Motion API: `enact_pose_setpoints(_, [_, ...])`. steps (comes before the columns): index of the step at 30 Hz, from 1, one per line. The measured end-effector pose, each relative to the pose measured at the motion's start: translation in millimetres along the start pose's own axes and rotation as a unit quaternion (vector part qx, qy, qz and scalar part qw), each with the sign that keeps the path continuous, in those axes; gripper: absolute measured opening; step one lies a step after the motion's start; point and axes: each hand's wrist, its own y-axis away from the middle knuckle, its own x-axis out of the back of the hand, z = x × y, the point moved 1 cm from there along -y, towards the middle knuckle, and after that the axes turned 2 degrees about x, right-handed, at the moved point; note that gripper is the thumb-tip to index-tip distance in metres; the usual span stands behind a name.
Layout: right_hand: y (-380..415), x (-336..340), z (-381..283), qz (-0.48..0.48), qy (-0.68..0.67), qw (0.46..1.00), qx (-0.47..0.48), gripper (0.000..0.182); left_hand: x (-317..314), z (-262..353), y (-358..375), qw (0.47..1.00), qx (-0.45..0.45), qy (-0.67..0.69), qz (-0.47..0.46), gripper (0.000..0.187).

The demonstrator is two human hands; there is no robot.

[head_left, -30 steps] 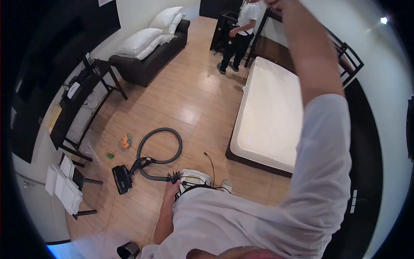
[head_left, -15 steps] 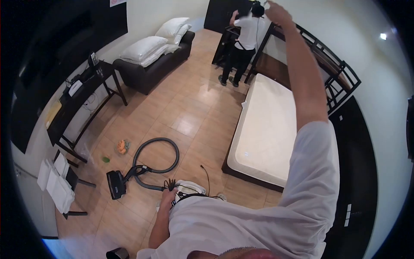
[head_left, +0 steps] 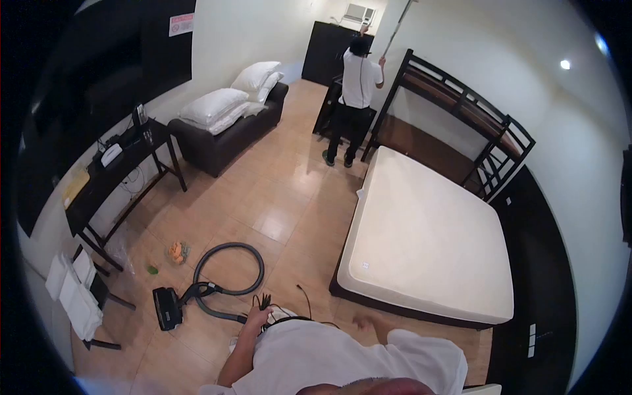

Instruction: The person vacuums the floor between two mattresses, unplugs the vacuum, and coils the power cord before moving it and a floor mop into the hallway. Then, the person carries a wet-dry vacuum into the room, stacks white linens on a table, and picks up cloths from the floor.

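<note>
My left hand (head_left: 259,315) is closed round a bundle of black power cord (head_left: 264,301). Below it, partly hidden by my arm and shirt, is the white body of a vacuum cleaner (head_left: 284,315). Its black hose (head_left: 259,263) loops across the tiles to a dark floor head (head_left: 168,309). A loose cord end with a plug (head_left: 301,288) lies right of the vacuum. My right hand (head_left: 370,324) is low in front of my body, near the bed's front edge, its fingers smeared by motion.
A bare mattress (head_left: 428,230) on a bed base stands to the right, a bunk bed (head_left: 461,99) behind it. A co-worker (head_left: 357,85) holds a long pole (head_left: 399,29). At left are a sofa (head_left: 224,145) with pillows, a desk (head_left: 118,164) and a chair with white linens (head_left: 76,296).
My right arm has dropped from overhead to low beside the bed. The co-worker now faces the air conditioner, holding the pole. My left hand still grips the cord.
</note>
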Motion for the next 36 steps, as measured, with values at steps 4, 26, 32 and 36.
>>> enact_pose_setpoints(4, [69,-45,3,0.028,-0.088,0.994,-0.061,0.030,-5,3,0,0.999,0.027,-0.013,-0.024,0.020])
enact_pose_setpoints(26, [151,387,-241,0.355,0.213,0.907,0.083,0.059,-10,-26,-75,0.995,0.000,0.055,-0.088,0.017])
enact_pose_setpoints(32, [381,586,-483,0.624,0.279,0.705,0.191,0.069,-22,-28,-60,0.988,0.011,0.136,-0.078,0.017])
enact_pose_setpoints(36, [434,666,-562,0.675,0.302,0.643,0.199,0.076,-22,-32,-51,0.974,0.041,0.207,-0.081,0.015])
